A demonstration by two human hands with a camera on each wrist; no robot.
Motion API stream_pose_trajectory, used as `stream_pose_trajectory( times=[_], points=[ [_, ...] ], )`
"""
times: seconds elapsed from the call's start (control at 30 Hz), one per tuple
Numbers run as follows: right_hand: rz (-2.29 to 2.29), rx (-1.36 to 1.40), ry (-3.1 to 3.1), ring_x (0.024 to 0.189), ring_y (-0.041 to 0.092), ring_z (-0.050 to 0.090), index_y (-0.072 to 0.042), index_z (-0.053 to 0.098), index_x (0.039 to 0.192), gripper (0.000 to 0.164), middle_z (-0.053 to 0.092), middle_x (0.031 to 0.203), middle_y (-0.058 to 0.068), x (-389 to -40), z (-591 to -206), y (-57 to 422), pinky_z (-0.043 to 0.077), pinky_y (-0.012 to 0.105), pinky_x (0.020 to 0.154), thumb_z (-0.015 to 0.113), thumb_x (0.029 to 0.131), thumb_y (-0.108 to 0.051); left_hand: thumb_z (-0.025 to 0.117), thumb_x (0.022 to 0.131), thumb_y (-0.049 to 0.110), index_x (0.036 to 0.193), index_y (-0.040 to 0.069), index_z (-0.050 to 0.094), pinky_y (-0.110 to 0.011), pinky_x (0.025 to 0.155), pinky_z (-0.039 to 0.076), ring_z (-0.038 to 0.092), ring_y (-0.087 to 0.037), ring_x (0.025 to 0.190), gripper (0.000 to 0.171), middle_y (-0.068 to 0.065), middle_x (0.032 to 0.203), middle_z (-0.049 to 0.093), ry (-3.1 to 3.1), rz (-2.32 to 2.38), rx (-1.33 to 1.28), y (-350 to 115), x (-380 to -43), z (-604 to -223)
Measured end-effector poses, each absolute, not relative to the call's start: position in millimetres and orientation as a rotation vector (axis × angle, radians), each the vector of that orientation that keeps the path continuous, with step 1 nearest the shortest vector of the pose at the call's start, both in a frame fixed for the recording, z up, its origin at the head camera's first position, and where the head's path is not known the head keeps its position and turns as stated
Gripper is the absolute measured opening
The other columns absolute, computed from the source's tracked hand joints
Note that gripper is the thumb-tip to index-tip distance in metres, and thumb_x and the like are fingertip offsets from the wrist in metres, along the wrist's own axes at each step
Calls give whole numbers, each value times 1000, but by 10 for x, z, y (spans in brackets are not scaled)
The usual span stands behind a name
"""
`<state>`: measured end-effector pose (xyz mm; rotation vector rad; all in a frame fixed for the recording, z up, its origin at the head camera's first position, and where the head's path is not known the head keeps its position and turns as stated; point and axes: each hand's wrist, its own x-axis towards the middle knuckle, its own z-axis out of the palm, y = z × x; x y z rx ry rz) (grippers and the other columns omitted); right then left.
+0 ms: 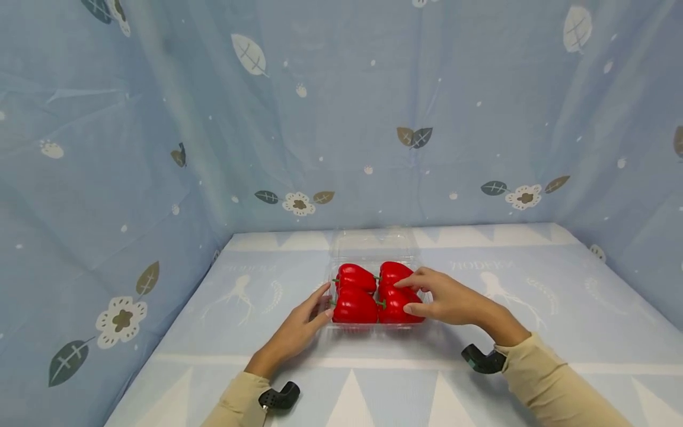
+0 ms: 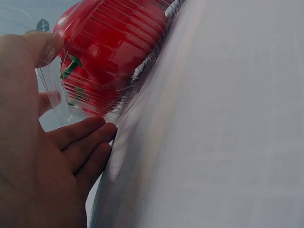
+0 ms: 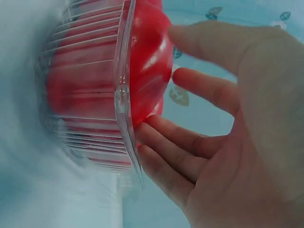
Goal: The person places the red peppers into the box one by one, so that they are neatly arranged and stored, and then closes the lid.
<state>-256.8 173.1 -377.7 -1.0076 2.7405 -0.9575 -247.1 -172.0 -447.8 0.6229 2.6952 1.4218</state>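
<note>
Several red bell peppers with green stems sit in a clear plastic clamshell box (image 1: 354,326) on the table. Its lid (image 1: 373,242) lies folded back on the far side. At the box's left side is my left hand (image 1: 293,333); the thumb rests at the rim and extended fingers touch the ribbed wall, as the left wrist view shows. My right hand (image 1: 453,298) reaches over the right rim. Its thumb and index finger touch the front right bell pepper (image 1: 393,305), fingers spread, while the other fingertips lie by the rim (image 3: 124,90).
A pale patterned cloth covers the table (image 1: 395,385). Blue curtains (image 1: 341,118) with leaf and flower prints hang behind it and at both sides. Black wrist devices (image 1: 482,359) sit at both sleeves.
</note>
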Motion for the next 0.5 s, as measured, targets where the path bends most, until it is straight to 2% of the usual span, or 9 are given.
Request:
stream_pose_trajectory(
  times=[0.17,0.5],
  points=[
    [-958,-991,2754,99,24,55,-16,68,131,42,59,110,2,-2571,-3815,1717,53,31,75,75,89,-21,55,102,44,159,22,30,-49,111,38,51,-28,133,66,-12,147,51,2703,1420,629,-1724,-2467,-4506],
    [-865,-972,2786,96,23,54,-17,68,132,42,57,111,3,-2570,-3797,1667,52,33,74,73,90,-21,55,102,42,160,21,30,-49,111,38,52,-27,132,66,-12,147,52,2696,1429,638,-1722,-2479,-4501]
  ],
)
